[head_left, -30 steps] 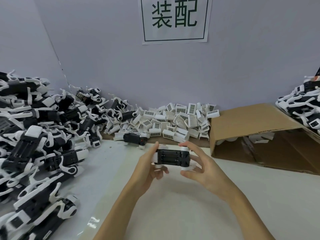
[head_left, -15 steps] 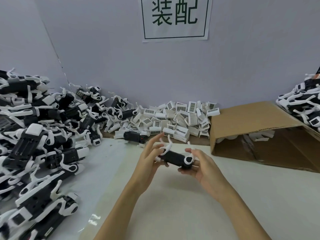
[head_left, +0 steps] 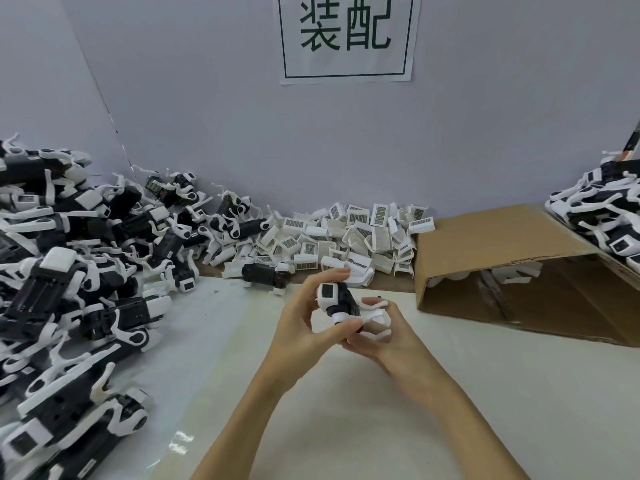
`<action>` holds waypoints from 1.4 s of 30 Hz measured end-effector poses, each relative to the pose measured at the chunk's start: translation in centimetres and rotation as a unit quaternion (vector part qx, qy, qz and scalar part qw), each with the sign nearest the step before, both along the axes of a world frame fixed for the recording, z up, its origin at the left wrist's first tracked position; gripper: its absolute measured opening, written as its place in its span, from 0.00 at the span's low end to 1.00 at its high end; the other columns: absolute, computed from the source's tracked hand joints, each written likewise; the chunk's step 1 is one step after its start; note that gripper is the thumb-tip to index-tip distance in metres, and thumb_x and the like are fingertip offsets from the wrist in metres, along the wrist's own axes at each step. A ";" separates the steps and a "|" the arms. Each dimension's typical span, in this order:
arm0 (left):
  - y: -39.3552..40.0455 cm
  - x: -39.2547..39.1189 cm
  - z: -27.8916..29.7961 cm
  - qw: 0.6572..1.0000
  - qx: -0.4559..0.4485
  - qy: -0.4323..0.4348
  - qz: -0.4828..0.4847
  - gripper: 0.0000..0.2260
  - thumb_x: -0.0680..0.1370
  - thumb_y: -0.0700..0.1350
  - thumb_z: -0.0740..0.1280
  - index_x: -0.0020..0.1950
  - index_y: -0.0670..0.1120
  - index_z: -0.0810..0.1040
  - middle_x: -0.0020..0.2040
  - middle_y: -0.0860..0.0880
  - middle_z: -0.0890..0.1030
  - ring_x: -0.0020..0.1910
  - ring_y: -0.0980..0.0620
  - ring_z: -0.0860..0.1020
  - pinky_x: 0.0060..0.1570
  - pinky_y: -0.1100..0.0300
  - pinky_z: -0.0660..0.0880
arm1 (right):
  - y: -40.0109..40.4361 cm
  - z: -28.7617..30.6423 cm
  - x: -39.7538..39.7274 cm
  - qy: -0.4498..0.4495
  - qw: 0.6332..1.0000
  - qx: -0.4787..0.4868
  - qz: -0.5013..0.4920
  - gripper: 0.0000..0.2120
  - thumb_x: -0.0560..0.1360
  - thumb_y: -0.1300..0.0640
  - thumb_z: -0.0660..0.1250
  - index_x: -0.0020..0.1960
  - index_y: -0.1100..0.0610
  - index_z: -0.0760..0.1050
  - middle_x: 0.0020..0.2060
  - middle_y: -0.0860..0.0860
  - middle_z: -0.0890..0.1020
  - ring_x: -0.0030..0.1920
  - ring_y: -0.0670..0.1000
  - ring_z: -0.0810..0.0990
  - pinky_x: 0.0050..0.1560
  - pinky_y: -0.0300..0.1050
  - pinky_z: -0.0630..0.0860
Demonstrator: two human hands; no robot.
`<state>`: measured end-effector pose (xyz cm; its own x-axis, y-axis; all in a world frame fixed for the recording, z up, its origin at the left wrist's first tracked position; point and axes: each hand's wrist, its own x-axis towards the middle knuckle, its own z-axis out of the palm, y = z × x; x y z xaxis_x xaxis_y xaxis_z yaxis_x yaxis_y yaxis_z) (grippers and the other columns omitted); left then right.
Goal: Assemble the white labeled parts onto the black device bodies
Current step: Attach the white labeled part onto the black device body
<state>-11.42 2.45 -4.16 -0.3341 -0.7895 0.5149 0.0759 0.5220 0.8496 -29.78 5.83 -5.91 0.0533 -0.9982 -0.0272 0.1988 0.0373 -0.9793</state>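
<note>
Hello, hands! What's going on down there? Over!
Left hand and right hand both grip one black device, white cap on its end. Held above the table. Nothing in the way.

Both forearms are reaching forward, the hands meeting mid-air. The left hand point(head_left: 304, 320) is curling thumb and fingers inward, pinching; the right hand point(head_left: 388, 337) is cupping from below.

Soft, even, fairly bright light fills the view. A small glare patch lies on the surface point(head_left: 180, 441), toward the viewer from the cardboard box point(head_left: 512, 258), whose opening is dim inside. Shadows are faint. Wide-angle distortion bends the edges, and detail is slightly soft.
</note>
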 end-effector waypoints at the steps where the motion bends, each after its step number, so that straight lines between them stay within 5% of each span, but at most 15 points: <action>1: 0.1 -0.1 -0.1 1.000 0.014 0.000 -0.005 0.21 0.82 0.50 0.73 0.74 0.55 0.76 0.68 0.51 0.82 0.65 0.52 0.81 0.64 0.58 0.76 | -0.2 -0.2 -0.1 -0.014 1.000 0.006 -0.005 0.29 0.75 0.64 0.77 0.70 0.50 0.68 0.57 0.57 0.87 0.57 0.59 0.87 0.65 0.52 0.81; 5: -0.2 -0.5 -0.3 0.986 0.118 0.114 0.022 0.14 0.85 0.49 0.61 0.60 0.46 0.84 0.63 0.43 0.84 0.61 0.48 0.81 0.62 0.55 0.73 | -0.5 -0.7 -0.3 0.023 0.999 0.020 -0.033 0.27 0.73 0.63 0.80 0.66 0.52 0.73 0.56 0.58 0.87 0.53 0.57 0.88 0.57 0.51 0.84; 9: -1.1 -0.1 -0.3 0.966 0.223 0.105 0.073 0.15 0.87 0.46 0.59 0.55 0.50 0.87 0.63 0.45 0.84 0.58 0.49 0.82 0.54 0.55 0.77 | -0.3 -0.2 -0.9 0.088 0.993 0.070 -0.022 0.31 0.70 0.41 0.79 0.64 0.59 0.77 0.41 0.56 0.85 0.34 0.52 0.80 0.34 0.43 0.74; 12: -0.7 0.2 -0.8 0.986 0.121 -0.020 0.115 0.17 0.85 0.62 0.57 0.69 0.62 0.79 0.70 0.59 0.78 0.69 0.59 0.75 0.61 0.59 0.74 | -0.1 0.3 -1.7 0.080 0.987 0.136 0.012 0.38 0.71 0.28 0.72 0.54 0.65 0.80 0.33 0.57 0.78 0.25 0.50 0.67 0.23 0.38 0.62; 14: -0.7 0.3 -1.0 0.990 -0.021 -0.053 0.129 0.17 0.86 0.57 0.60 0.73 0.59 0.77 0.72 0.61 0.77 0.75 0.58 0.72 0.69 0.63 0.70 | 0.0 0.6 -2.0 0.044 0.980 0.192 0.033 0.39 0.68 0.23 0.69 0.45 0.62 0.78 0.30 0.56 0.74 0.21 0.48 0.61 0.19 0.36 0.57; 19: -0.3 0.1 -0.9 0.984 -0.033 0.017 0.173 0.08 0.83 0.49 0.66 0.49 0.48 0.84 0.45 0.50 0.87 0.49 0.50 0.85 0.48 0.58 0.78 | 0.6 1.2 -2.5 0.105 0.957 0.211 0.167 0.52 0.76 0.20 0.46 0.51 0.68 0.84 0.26 0.54 0.72 0.18 0.45 0.60 0.18 0.36 0.54; 21: -0.8 0.5 -0.8 0.970 0.040 0.072 0.227 0.13 0.83 0.51 0.65 0.43 0.47 0.82 0.38 0.52 0.83 0.38 0.55 0.80 0.37 0.62 0.73 | 0.4 1.0 -1.9 0.127 0.974 0.160 0.093 0.47 0.82 0.28 0.44 0.51 0.65 0.86 0.26 0.54 0.75 0.20 0.46 0.66 0.20 0.38 0.58; 23: -1.6 1.4 -0.6 0.942 0.147 0.128 0.274 0.18 0.82 0.56 0.65 0.42 0.43 0.81 0.33 0.52 0.78 0.31 0.56 0.73 0.32 0.60 0.67 | 0.0 0.1 -1.5 0.202 0.974 0.017 -0.099 0.27 0.86 0.40 0.56 0.50 0.59 0.85 0.30 0.53 0.81 0.28 0.48 0.77 0.30 0.46 0.68; 25: -2.4 2.1 -0.7 0.912 0.237 0.146 0.302 0.20 0.84 0.55 0.65 0.41 0.42 0.77 0.31 0.52 0.74 0.28 0.56 0.69 0.33 0.56 0.63 | -0.4 -0.7 -1.6 0.356 0.897 -0.135 -0.226 0.09 0.84 0.59 0.65 0.62 0.51 0.80 0.49 0.49 0.85 0.49 0.44 0.83 0.50 0.48 0.77; 27: -2.8 2.3 -1.0 0.896 0.284 0.140 0.311 0.17 0.84 0.54 0.64 0.41 0.43 0.71 0.36 0.47 0.70 0.34 0.49 0.68 0.37 0.53 0.62 | -1.0 -1.9 -1.9 0.497 0.835 -0.189 -0.142 0.27 0.82 0.67 0.62 0.77 0.48 0.70 0.75 0.47 0.71 0.75 0.45 0.68 0.74 0.46 0.68; 30: -2.8 2.2 -1.2 0.889 0.304 0.145 0.309 0.14 0.83 0.55 0.63 0.45 0.46 0.69 0.42 0.45 0.68 0.43 0.46 0.65 0.45 0.50 0.61 | -1.7 -3.2 -1.9 0.610 0.782 -0.122 -0.049 0.26 0.86 0.59 0.59 0.81 0.45 0.63 0.84 0.48 0.56 0.84 0.50 0.51 0.81 0.49 0.51; 33: -2.8 2.1 -1.2 0.889 0.309 0.147 0.305 0.13 0.83 0.54 0.63 0.47 0.47 0.69 0.44 0.46 0.68 0.44 0.47 0.66 0.46 0.50 0.61 | -2.0 -3.3 -1.7 0.585 0.786 -0.151 -0.130 0.13 0.83 0.52 0.68 0.67 0.49 0.77 0.66 0.49 0.76 0.68 0.54 0.73 0.69 0.48 0.67; 36: -3.0 1.9 -1.5 0.890 0.320 0.135 0.294 0.12 0.85 0.54 0.63 0.47 0.46 0.72 0.43 0.45 0.69 0.44 0.47 0.67 0.46 0.50 0.63 | -1.7 -2.7 -1.8 0.494 0.841 -0.148 -0.165 0.11 0.82 0.48 0.69 0.61 0.47 0.73 0.50 0.46 0.79 0.50 0.45 0.78 0.52 0.42 0.75; 38: -2.9 1.5 -1.8 0.898 0.315 0.120 0.284 0.13 0.85 0.53 0.63 0.47 0.46 0.74 0.42 0.44 0.71 0.43 0.47 0.69 0.47 0.50 0.65 | -1.5 -2.1 -1.7 0.381 0.897 -0.128 -0.184 0.09 0.85 0.48 0.64 0.64 0.47 0.71 0.46 0.47 0.82 0.40 0.41 0.82 0.40 0.33 0.74; 42: -2.0 0.4 -2.1 0.915 0.290 0.085 0.267 0.17 0.81 0.57 0.64 0.43 0.44 0.77 0.38 0.48 0.76 0.40 0.47 0.71 0.45 0.50 0.67 | -1.0 -0.2 -1.1 0.156 0.956 -0.096 -0.229 0.11 0.88 0.56 0.56 0.61 0.53 0.77 0.48 0.54 0.83 0.34 0.48 0.84 0.33 0.39 0.74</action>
